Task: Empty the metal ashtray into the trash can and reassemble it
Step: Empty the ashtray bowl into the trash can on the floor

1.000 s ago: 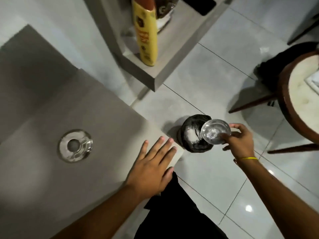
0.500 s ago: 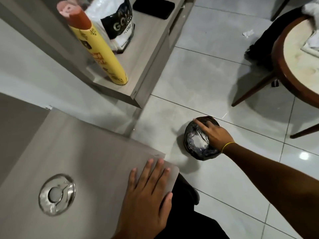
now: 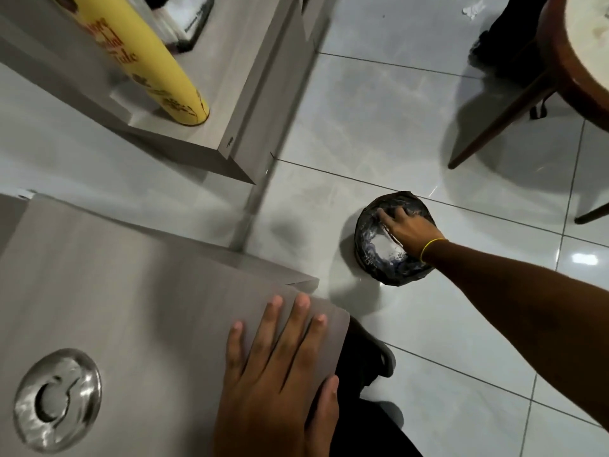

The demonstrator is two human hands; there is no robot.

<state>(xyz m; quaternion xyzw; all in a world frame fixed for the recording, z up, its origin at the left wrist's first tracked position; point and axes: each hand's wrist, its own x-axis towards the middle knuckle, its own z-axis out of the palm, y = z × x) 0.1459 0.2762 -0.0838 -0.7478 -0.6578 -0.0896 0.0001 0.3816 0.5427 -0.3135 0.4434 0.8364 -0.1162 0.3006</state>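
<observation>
The trash can (image 3: 369,262), small, round and lined with a black bag, stands on the tiled floor with pale rubbish inside. My right hand (image 3: 407,230) reaches palm-down into its mouth, fingers curled over the metal ashtray bowl, which is hidden beneath the palm. The ashtray's shiny ring-shaped lid (image 3: 57,400) lies on the grey table (image 3: 131,291) at the lower left. My left hand (image 3: 280,367) rests flat on the table's rounded corner, fingers spread, holding nothing.
A grey shelf unit (image 3: 237,103) carries a tall yellow bottle (image 3: 148,57) and a bag behind it. A round wooden-legged table (image 3: 576,61) stands at the upper right. My dark-clothed legs (image 3: 369,407) are below the table corner.
My right hand turned the bowl over and lowered it into the can's mouth. The view moved closer and down; my left hand stayed on the table corner.
</observation>
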